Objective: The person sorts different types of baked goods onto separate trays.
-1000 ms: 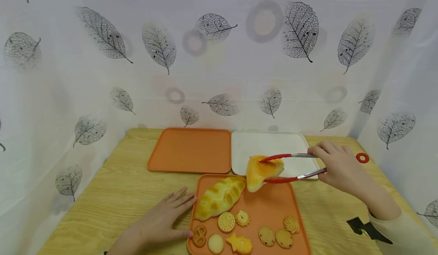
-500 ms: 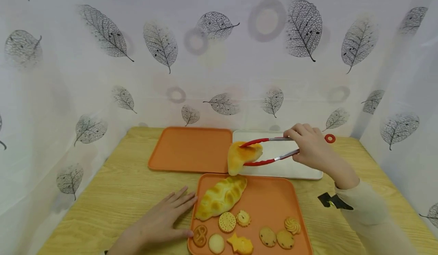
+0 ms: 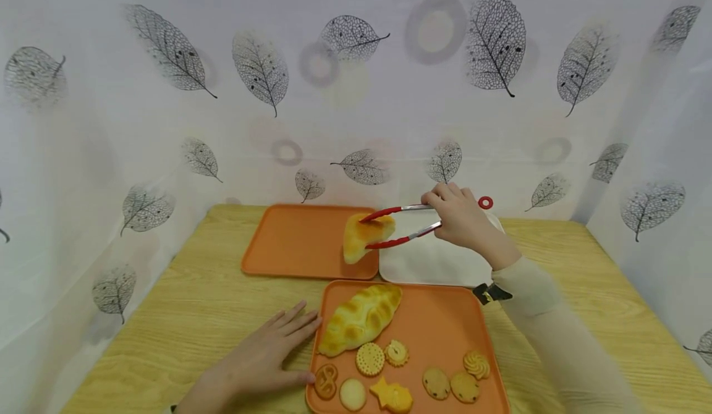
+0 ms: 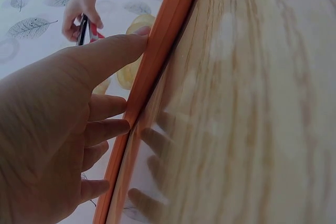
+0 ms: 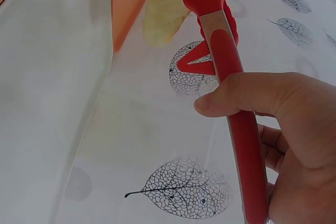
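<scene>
My right hand point(image 3: 458, 219) grips a pair of red-tipped metal tongs point(image 5: 244, 150), thumb along one arm in the right wrist view. Between the tong tips is a golden-brown bread roll point(image 3: 358, 241), over the right end of the back orange tray point(image 3: 300, 241). My left hand point(image 3: 267, 355) lies beside the front orange tray point(image 3: 439, 309), its straight fingers touching the tray's left edge; the left wrist view shows the thumb point(image 4: 118, 51) against the rim. On that front tray lie a long braided loaf point(image 3: 361, 318), a pretzel cookie point(image 3: 326, 381) and a fish-shaped cookie point(image 3: 392, 395).
A white tray point(image 3: 434, 259) stands right of the back orange tray, under the right hand and tongs. More cookies lie on the front tray, among them a swirl cookie point(image 3: 476, 364) and a round dotted cookie point(image 3: 369, 359). A leaf-printed curtain point(image 3: 356, 92) surrounds the wooden table point(image 3: 222, 303).
The right hand has carried the bread roll in the tongs leftward and back, from above the front tray's far edge to over the back orange tray. The left hand stays put.
</scene>
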A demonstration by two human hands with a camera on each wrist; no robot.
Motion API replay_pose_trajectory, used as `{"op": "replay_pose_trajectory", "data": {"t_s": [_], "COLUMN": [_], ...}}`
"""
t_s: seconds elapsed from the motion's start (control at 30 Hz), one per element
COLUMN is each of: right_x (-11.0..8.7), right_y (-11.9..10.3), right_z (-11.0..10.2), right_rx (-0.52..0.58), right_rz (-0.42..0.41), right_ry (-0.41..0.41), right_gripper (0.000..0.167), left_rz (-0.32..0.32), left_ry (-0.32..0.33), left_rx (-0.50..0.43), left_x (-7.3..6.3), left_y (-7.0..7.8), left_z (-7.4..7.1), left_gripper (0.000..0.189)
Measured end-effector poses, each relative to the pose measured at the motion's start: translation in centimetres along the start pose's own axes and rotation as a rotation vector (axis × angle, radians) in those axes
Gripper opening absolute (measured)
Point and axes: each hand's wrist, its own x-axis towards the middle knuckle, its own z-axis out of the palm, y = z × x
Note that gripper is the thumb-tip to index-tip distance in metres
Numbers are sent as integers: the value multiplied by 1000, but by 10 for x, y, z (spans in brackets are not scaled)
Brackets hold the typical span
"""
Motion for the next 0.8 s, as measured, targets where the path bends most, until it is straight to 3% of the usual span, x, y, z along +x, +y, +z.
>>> {"op": "replay_pose_trajectory", "data": {"t_s": [0.4,0.8], "right_x": [50,86], "right_y": [-14,-43], "right_z": [33,60], "right_rx": [-21,-55], "right_rz": [-40,-76], "right_ry": [-26,-94], "right_gripper": [49,50], "left_rz": [7,14], "left_ry": [4,-2], "left_rx": [3,0], "left_x": [1,1], "left_y": [-1,-3], "left_z": [1,3], "left_gripper": [87,86]}}
